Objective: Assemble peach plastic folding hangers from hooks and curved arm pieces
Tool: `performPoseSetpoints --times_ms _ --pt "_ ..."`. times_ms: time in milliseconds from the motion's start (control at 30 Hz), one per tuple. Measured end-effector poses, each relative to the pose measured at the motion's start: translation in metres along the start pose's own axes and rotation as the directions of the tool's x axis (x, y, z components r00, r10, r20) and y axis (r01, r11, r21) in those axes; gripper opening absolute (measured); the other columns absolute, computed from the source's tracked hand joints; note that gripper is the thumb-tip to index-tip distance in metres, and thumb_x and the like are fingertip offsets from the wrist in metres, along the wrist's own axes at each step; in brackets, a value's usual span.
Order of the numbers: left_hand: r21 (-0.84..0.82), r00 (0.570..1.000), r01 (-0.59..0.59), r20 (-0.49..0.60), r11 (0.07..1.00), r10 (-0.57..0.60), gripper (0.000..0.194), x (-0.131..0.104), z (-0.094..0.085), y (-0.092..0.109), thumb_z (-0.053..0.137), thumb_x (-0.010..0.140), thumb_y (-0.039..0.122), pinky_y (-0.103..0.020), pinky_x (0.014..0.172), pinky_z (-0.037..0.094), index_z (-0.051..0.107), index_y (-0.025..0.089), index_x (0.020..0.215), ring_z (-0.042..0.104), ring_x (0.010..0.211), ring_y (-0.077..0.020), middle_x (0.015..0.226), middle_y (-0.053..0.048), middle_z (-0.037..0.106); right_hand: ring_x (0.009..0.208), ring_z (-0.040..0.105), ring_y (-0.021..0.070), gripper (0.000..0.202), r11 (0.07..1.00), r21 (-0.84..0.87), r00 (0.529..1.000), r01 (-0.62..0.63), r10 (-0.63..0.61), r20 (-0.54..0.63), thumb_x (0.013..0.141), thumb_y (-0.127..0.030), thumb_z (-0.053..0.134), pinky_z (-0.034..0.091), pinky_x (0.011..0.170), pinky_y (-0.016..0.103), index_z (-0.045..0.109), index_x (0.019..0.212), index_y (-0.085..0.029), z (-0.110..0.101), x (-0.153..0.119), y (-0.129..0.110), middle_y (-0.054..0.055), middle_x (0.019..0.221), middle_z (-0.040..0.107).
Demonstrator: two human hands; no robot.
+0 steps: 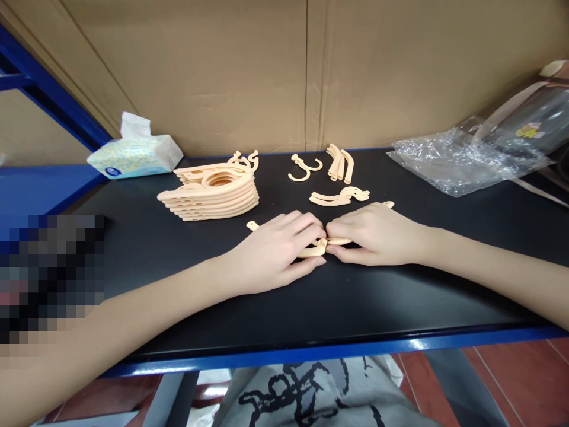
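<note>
Over the counter [284, 320], the left hand [284, 243] pinches one beige hanger piece [311, 252] between thumb and fingers, and the right hand [377, 234] pinches a second hanger piece [339, 241]; the ends come together at the fingertips, the joint too small to read. I'd square the ends and press gently, thumbs close in, so neither twists. Just beyond lie loose hanger arms [326, 200], easily knocked, and the hanger stack [222, 200]; farther back, hooks [301, 163] and curved bars [349, 166].
</note>
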State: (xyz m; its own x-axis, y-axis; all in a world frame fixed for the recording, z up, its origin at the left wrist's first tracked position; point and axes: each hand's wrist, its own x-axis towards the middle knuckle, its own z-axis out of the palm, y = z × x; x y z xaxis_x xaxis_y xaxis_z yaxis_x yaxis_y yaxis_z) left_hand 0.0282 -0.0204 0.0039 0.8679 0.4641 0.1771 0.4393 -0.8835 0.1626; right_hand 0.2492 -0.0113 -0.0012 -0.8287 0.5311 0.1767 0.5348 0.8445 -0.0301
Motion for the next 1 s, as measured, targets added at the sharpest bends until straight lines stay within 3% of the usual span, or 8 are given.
performPoseSetpoints --times_ms 1000 --pt "-0.009 1.0 -0.009 -0.002 1.0 0.009 0.02 -0.001 -0.0023 0.0008 0.043 0.093 0.031 -0.033 0.083 0.039 0.052 0.015 0.101 0.047 0.093 -0.02 0.109 -0.007 0.053 0.054 0.044 0.0092 0.025 0.999 0.045 1.0 -0.005 0.004 0.012 0.09 -0.034 0.041 0.022 0.05 0.023 0.051 0.074 -0.018 -0.0021 0.0012 -0.0015 -0.001 0.065 0.056"
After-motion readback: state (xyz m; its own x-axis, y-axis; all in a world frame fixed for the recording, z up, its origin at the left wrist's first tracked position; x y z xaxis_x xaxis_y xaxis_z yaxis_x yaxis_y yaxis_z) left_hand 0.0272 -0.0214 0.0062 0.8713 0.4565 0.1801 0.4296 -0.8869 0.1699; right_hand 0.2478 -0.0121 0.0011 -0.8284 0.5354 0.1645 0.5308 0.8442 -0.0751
